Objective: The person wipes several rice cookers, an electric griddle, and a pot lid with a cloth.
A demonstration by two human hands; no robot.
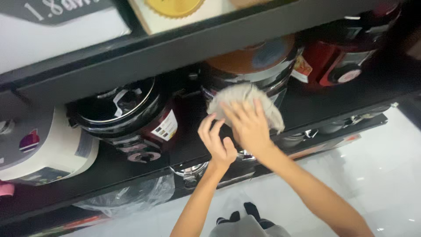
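Right hand (250, 125) pressing grey cloth (245, 98) flat against steel cooker (254, 70); left hand (217, 140) released, fingers spread, just below cloth.

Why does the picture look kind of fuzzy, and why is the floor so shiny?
In the head view, the whole picture is soft, and the right hand pressing the grey cloth looks smeared; the white floor throws back bright glare; the black shelf sits in deep shadow, so the cookers there look dim; the left hand is a bit sharper.
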